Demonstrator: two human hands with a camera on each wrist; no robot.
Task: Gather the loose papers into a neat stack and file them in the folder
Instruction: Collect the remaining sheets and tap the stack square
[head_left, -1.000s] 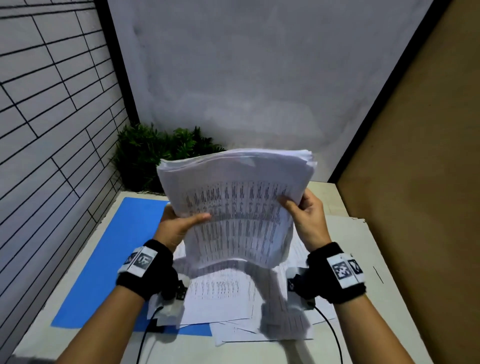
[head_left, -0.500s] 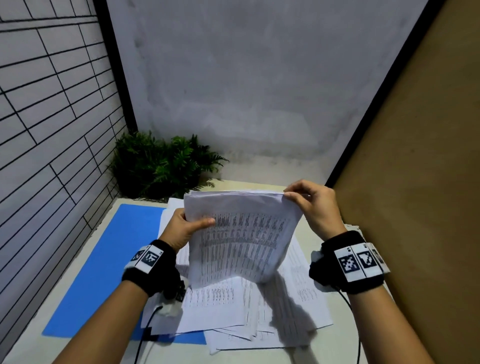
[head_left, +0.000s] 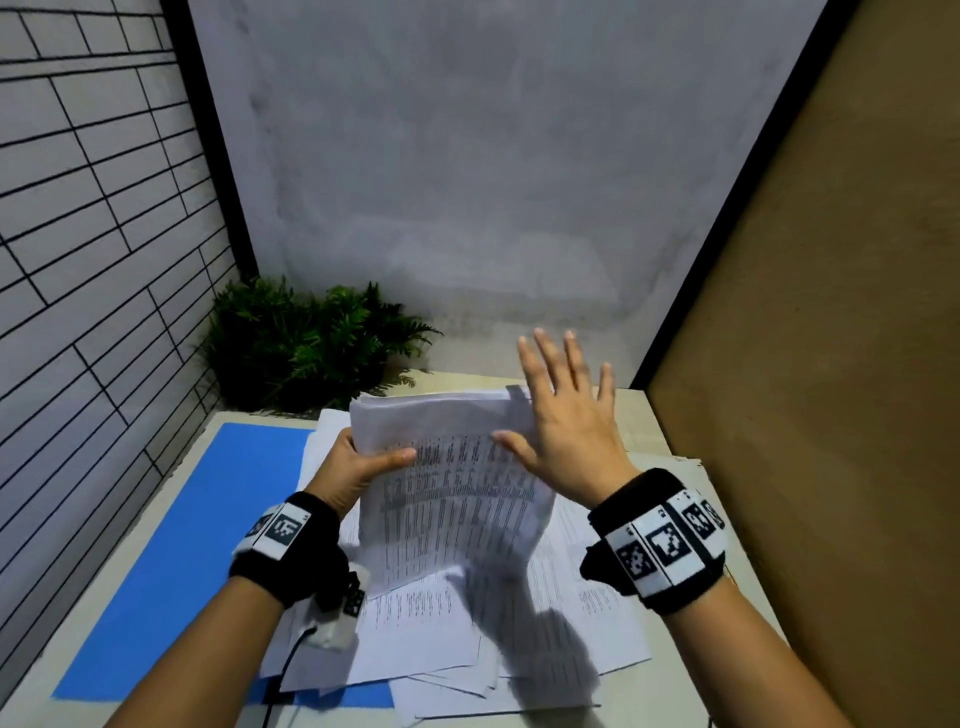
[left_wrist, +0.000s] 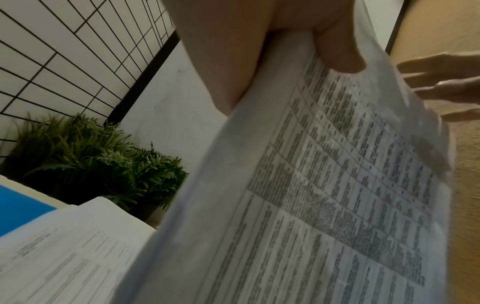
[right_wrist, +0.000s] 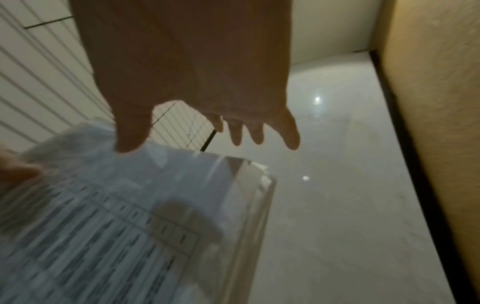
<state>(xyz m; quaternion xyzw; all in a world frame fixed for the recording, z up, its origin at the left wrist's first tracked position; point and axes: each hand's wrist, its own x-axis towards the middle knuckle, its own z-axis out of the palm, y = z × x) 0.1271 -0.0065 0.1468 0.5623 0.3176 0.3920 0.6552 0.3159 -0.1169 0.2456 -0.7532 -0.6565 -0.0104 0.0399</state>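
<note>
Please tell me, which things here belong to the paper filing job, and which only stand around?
Belong to the job:
- held stack, gripped by left hand
- right hand, fingers spread
- loose papers on table
- blue folder

Standing around:
- green plant

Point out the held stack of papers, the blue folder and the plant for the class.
held stack of papers (head_left: 447, 499), head view, on the printed front sheet.
blue folder (head_left: 208, 525), head view, on its bare cover left of the loose sheets.
plant (head_left: 306, 348), head view, on its green fronds.

The pale table (head_left: 171, 499) carries a blue folder (head_left: 208, 514), loose papers (head_left: 597, 623), seemingly a plant (head_left: 306, 353).
</note>
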